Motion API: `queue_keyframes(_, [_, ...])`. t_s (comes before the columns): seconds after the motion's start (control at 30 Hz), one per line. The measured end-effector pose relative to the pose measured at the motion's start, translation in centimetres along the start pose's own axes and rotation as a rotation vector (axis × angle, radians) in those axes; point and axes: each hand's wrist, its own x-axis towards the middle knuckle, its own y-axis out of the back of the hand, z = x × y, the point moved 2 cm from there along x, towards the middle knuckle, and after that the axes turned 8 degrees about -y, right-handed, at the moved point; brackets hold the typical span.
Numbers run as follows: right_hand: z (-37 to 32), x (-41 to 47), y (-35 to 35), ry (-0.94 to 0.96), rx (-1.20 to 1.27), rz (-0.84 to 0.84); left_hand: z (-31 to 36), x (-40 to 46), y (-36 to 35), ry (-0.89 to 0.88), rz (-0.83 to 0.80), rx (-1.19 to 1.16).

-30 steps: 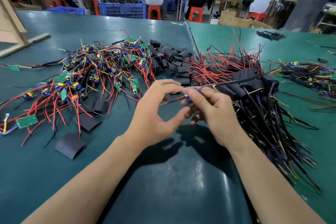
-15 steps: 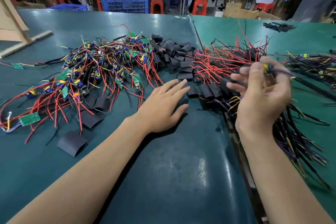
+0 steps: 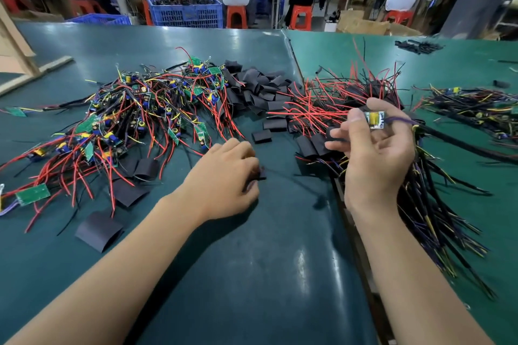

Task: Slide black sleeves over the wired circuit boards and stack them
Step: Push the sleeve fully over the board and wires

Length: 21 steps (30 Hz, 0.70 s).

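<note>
My right hand is raised above the table and pinches a small wired circuit board between thumb and fingers, its wires trailing right. My left hand lies on the table with fingers curled round a black sleeve that is mostly hidden beneath them. A tangled heap of bare wired boards with red, yellow and black wires spreads to the left. Loose black sleeves are heaped in the middle. A stack of sleeved boards with long dark wires lies behind and right of my right hand.
The green table has a seam running along its right part. Stray flat sleeves lie at the near left. Another wire bundle sits far right. A wooden frame stands at the far left; people sit at benches beyond.
My hands parted from a joint grip. My right hand lifted the board up and right, while my left went down flat to the table and has now curled onto a black sleeve.
</note>
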Motion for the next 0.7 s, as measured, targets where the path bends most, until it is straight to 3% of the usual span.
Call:
queue_keyframes(0.1, [0.6,0.1,-0.1,-0.089,0.002,-0.06,-0.8,-0.7,-0.1,-0.002,0.046,-0.301])
queue_keyframes(0.2, [0.9,0.0,-0.1,-0.145,0.009,-0.113,-1.2,-1.0,-0.3,0.003,0.14,-0.317])
queue_keyframes(0.4, [0.8,0.1,-0.2,-0.184,0.019,-0.157,-1.9,-2.1,-0.4,0.198,0.535,-0.71])
queue_keyframes(0.7, [0.4,-0.1,-0.4,-0.186,0.034,-0.169,-2.2,-2.2,-0.8,0.167,0.724,-0.789])
